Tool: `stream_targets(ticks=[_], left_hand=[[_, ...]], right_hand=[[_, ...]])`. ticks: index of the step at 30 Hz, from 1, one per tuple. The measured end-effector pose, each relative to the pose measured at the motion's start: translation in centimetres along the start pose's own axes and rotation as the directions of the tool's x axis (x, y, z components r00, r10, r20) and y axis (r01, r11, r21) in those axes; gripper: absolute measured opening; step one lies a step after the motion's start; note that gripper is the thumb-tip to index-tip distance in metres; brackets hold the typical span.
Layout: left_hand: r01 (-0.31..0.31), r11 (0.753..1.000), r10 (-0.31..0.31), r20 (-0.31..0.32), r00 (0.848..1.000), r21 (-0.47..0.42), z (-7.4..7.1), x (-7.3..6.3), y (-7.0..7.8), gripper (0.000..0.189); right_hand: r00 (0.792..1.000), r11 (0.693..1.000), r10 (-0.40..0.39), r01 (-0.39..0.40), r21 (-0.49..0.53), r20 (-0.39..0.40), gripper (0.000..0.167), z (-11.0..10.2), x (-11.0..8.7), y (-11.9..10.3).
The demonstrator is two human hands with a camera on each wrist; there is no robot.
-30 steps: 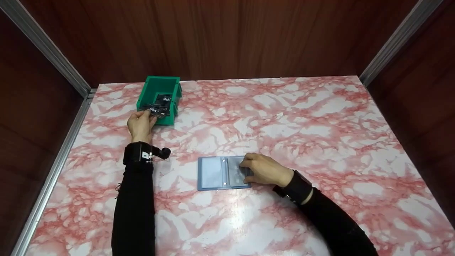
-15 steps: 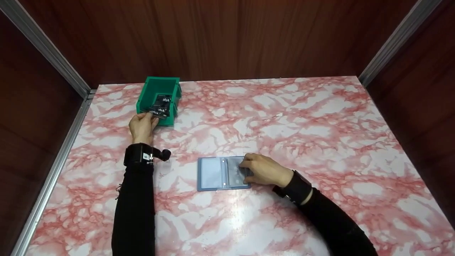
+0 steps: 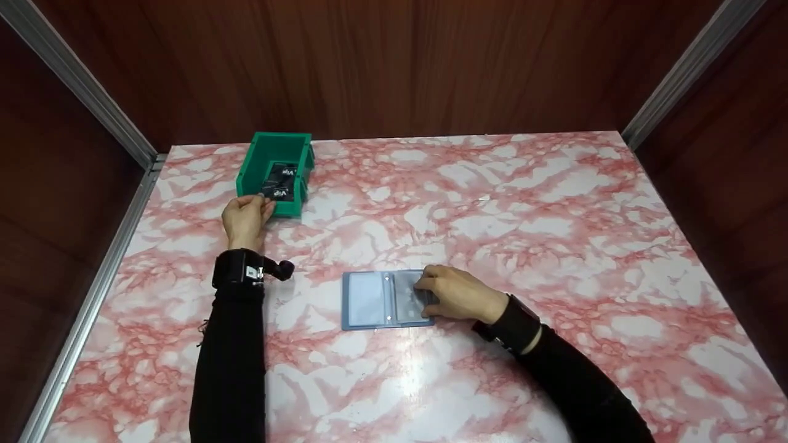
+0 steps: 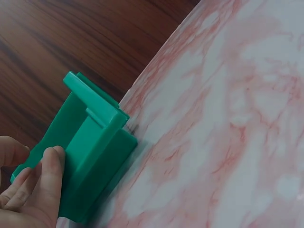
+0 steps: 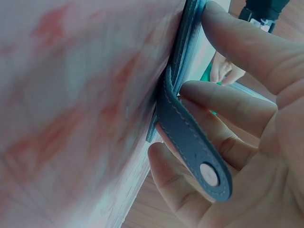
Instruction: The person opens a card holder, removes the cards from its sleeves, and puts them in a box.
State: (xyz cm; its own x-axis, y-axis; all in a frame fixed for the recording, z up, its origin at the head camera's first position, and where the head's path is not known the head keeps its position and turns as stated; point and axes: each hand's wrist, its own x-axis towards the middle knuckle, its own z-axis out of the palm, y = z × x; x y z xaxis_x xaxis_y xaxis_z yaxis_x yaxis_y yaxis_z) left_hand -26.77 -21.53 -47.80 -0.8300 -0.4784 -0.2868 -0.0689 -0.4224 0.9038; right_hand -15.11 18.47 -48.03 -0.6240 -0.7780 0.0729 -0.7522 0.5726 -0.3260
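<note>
At the green bin point(image 3: 288, 210), my left hand point(image 3: 242, 220) has its fingertips over the near-left front lip, pinching the edge of a black card. Other black cards point(image 3: 283, 178) with white "Vip" lettering lie inside the bin. In the left wrist view the fingers point(image 4: 50, 175) are bent at the bin's wall, and the cards are hidden. A small blue card holder point(image 3: 367, 299) lies unfolded on the table, showing clear sleeves and two rings or studs. My right hand point(image 3: 462, 294) grips its right edge. The right wrist view shows its snap strap point(image 5: 192, 137) sticking out between the fingers.
The red-and-white marbled tabletop point(image 3: 492, 203) lies under everything. Dark wood panels point(image 3: 394, 67) rise at the back and both sides, with metal rails point(image 3: 92, 258) along the corners. The bin stands near the back left.
The cards at my left fingertips, tilted over the bin's front lip before, have gone lower, and more of the stack inside shows. The right hand and the card holder have stayed put.
</note>
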Motion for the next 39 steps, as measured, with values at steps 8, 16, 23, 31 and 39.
stream_targets(ticks=[8, 16, 23, 31, 39], left_hand=[[-0.07, 0.992, 0.067, 0.031, 0.997, 0.107, 0.2, -0.1, 0.1, 0.008], [-0.149, 0.956, 0.121, 0.123, 0.985, 0.252, 0.7, -2.0, 1.0, 0.007], [-0.311, 0.849, 0.182, 0.317, 0.931, 0.427, 0.7, -5.1, 0.6, 0.014], [-0.482, 0.717, 0.208, 0.504, 0.838, 0.504, 0.7, -9.1, -1.1, 0.024], [-0.679, 0.584, 0.263, 0.688, 0.676, 0.444, 1.3, -12.8, -3.0, 0.02]], right_hand=[[1.0, 1.0, -0.002, 0.002, 0.003, 0.0, 0.04, 0.0, 0.1, 0.0], [1.0, 1.0, 0.0, 0.0, 0.006, 0.003, 0.039, 0.1, 0.1, 0.1], [1.0, 1.0, 0.004, -0.004, 0.005, 0.01, 0.04, 0.0, 0.2, 0.1], [1.0, 1.0, 0.007, -0.007, -0.004, 0.011, 0.04, -0.1, 0.1, 0.0], [1.0, 1.0, 0.007, -0.007, -0.003, 0.008, 0.041, 0.1, 0.0, 0.1]])
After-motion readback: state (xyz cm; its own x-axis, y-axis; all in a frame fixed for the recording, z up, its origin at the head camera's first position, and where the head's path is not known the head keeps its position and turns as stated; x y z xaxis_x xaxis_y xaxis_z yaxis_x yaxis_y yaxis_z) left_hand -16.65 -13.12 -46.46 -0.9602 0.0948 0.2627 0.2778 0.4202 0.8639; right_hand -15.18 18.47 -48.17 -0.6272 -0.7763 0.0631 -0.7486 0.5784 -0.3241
